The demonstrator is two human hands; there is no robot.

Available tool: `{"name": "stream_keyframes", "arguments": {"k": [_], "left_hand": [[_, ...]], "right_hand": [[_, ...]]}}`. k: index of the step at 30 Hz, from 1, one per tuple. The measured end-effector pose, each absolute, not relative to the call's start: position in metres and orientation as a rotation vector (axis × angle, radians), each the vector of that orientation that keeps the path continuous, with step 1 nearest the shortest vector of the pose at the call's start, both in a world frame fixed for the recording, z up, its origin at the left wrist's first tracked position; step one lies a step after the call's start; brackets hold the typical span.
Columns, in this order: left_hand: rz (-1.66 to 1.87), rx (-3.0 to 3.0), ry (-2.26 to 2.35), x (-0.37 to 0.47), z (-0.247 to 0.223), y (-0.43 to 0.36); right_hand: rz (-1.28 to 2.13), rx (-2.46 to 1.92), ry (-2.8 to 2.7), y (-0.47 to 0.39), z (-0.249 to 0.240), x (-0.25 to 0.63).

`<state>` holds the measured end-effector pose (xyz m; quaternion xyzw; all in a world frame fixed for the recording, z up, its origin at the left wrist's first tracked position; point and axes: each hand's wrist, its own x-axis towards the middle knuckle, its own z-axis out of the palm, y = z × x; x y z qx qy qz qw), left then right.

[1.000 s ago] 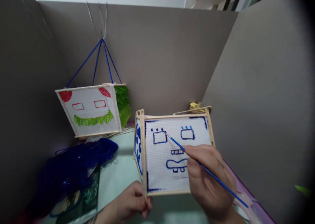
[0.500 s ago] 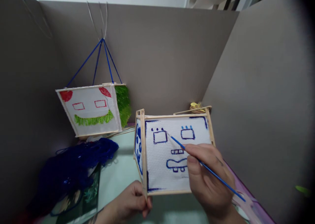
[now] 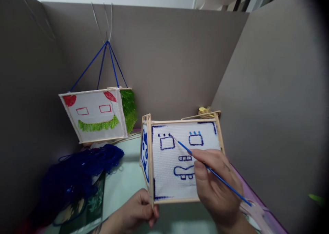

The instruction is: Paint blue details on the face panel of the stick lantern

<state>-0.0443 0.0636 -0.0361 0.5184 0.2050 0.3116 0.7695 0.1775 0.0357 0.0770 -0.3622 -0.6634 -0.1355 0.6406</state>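
My left hand [image 3: 145, 206] pinches the lower left corner of a wood-framed box lantern [image 3: 164, 175] with white cloth sides. Its front bears a painted face in dark blue: two rectangle eyes with dots above them, a small bar, a wavy mouth and corner marks. Blue shapes also cover its narrow left side. A thin blue paintbrush [image 3: 226, 182] is held between the thumb and fingers of my right hand [image 3: 218, 186]. The brush tip is at the rightmost dot over the left eye. My right hand hides the lower right of the front.
At the left, a second lantern [image 3: 96, 114] with red and green decoration hangs on blue cords from the grey partition [image 3: 167, 62]. Below it lies a heap of blue yarn [image 3: 77, 175] on the pale green tabletop [image 3: 118, 179]. Yellow-and-brown items [image 3: 205, 112] sit behind the held lantern.
My right hand and the paintbrush have shifted slightly left, bringing the tip to the dot above the left eye. My left hand and the box lantern stay put.
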Motion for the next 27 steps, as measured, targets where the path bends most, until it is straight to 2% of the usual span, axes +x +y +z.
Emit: {"name": "stream_keyframes", "arguments": {"k": [27], "left_hand": [[0.674,1.11,0.481,-0.0432,-0.0337,0.0616]], "right_hand": [[-0.302,-0.857,-1.507,0.0354,0.0772,0.1776]]}}
